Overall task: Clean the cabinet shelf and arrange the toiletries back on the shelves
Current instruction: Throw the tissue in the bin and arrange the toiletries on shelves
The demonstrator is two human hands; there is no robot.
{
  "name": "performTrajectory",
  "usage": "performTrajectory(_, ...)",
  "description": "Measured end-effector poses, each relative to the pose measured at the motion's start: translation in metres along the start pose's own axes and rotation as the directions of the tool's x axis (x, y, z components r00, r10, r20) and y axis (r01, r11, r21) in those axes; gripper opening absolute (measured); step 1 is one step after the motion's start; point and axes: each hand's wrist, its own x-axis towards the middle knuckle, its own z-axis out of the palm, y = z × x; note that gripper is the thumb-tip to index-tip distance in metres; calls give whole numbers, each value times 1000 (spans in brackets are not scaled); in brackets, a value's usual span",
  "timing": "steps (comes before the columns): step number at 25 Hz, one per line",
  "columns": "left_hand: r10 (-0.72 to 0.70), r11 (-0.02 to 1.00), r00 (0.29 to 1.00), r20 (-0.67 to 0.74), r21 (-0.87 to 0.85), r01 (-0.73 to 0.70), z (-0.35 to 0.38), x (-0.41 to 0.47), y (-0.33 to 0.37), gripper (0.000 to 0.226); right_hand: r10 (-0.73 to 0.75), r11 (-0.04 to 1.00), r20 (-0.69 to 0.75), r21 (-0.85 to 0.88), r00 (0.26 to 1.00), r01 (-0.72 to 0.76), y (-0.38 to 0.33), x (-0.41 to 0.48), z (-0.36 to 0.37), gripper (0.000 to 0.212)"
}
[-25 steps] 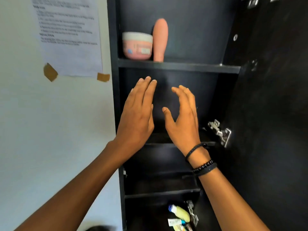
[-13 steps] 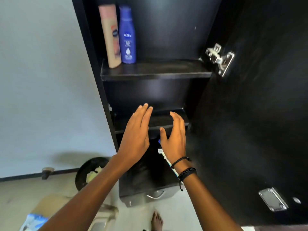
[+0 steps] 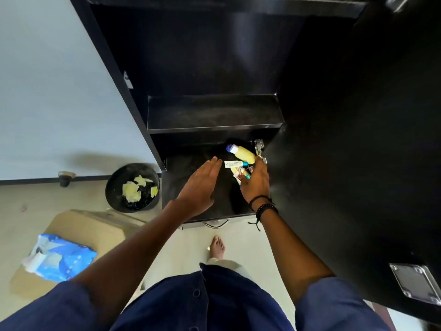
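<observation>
We looked down into the black cabinet (image 3: 202, 56), whose door (image 3: 358, 139) stood open on the right. The toiletries (image 3: 239, 163) lay in a small heap at the back right corner of the lowest shelf (image 3: 181, 170), just beside a metal hinge (image 3: 259, 146). A yellow bottle (image 3: 244, 155) with a bluish cap lay on its side, a white tube (image 3: 231, 164) lay just in front of it, and a few smaller items (image 3: 242, 174) in red, teal and white lay against the tube. Our left hand (image 3: 202, 185) hovered over the middle of that shelf, palm down, its fingers straight and together, holding nothing. Its fingertips came near the white tube, and we could not tell whether they touched it. Our right hand (image 3: 257, 181), with dark bracelets (image 3: 263, 206) on its wrist, reached into the heap. Its fingers stretched toward the yellow bottle and its thumb sat below the smaller items, which lay between thumb and fingers; we could not tell whether it had closed on any of them. The next shelf up (image 3: 212, 113) showed a dull, streaky top. On the floor to the left stood a black bin (image 3: 112, 199) with pale yellow scraps in it. Nearer us was a cardboard box (image 3: 95, 228) with a blue and white packet (image 3: 62, 256) lying on it. One bare foot (image 3: 217, 247) stood on the pale floor in front of the cabinet.
</observation>
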Motion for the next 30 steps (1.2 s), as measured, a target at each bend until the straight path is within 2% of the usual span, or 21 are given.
performTrajectory(6,-112,990,988,106,-70,120,15,28,-9,84,18,990,153,-138,988,3,28,45,22,67)
performTrajectory(10,-162,981,979,122,-84,173,23,46,-16,83,-85,938,250,-308,965,162,27,72,34,64)
performTrajectory(12,-184,975,973,137,-97,198,28,52,-19,82,-150,891,263,-383,953,246,25,88,40,72)
performTrajectory(14,-198,971,971,135,-110,213,31,57,-21,79,-113,862,312,-442,943,249,23,103,44,79)
performTrajectory(17,-224,960,968,115,-143,239,33,60,-26,76,-32,834,355,-505,934,221,22,121,47,65)
performTrajectory(21,-286,936,950,125,-175,305,36,57,-26,72,-74,822,337,-512,938,249,25,131,52,40)
performTrajectory(26,-304,926,945,120,-198,323,39,53,-19,68,-46,822,350,-518,936,234,28,133,53,31)
performTrajectory(30,-322,907,945,65,-264,327,42,46,-21,63,-126,840,299,-475,946,262,20,123,48,24)
